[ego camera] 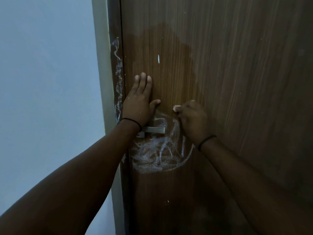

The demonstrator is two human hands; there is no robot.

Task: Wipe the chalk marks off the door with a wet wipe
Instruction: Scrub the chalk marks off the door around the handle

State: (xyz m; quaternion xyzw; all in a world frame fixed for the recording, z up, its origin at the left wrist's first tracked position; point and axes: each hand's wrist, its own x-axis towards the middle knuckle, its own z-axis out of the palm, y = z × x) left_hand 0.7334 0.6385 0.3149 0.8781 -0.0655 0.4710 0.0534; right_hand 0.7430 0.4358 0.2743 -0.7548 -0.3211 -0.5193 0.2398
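Brown wood-grain door (220, 82) carries white chalk marks (157, 155) scribbled around and below the metal handle (155, 130), with more chalk down the door frame (118, 78). The left hand (138, 102) lies flat, fingers straight, against the door above the handle. The right hand (191, 119) is curled against the door beside it; no wipe is visible in it.

Bare forearms, a thin black band (133, 123) on each wrist.
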